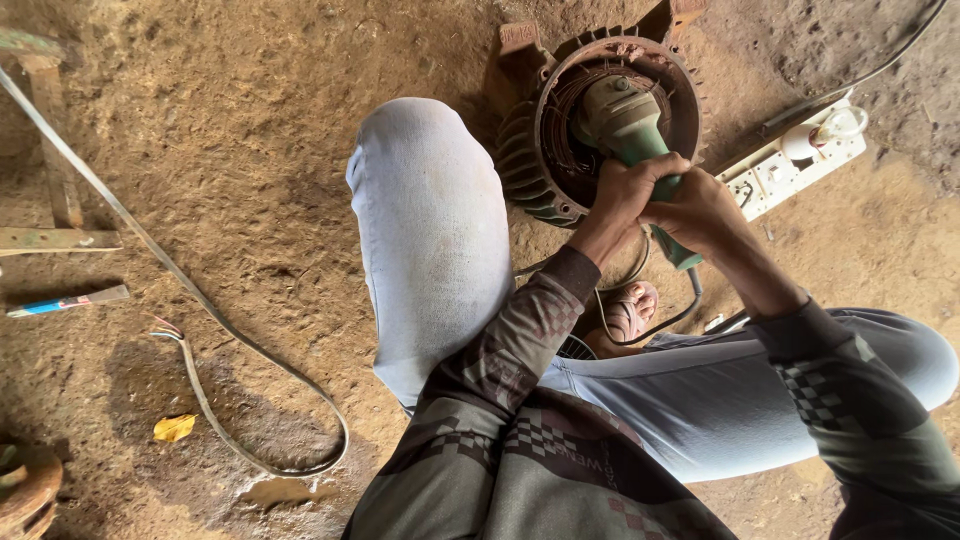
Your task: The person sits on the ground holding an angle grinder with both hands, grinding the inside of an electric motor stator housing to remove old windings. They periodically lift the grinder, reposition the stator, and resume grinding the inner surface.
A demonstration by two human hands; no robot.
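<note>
Left hand (622, 195) wraps the green angle grinder (632, 130), right hand (700, 212) clamps just behind it, head down inside the rusty motor stator housing (530, 160). Risk: a snag on the windings kicks it toward that knee (425, 170).

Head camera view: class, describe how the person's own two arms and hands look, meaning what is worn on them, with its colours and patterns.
Both hands, left hand and right hand, are bare: no gloves, and no rings or watch visible. Each arm wears a long sleeve reaching the wrist, left sleeve and right sleeve, in dull olive-grey cloth with bands of small dark-red and pale checks.
</note>
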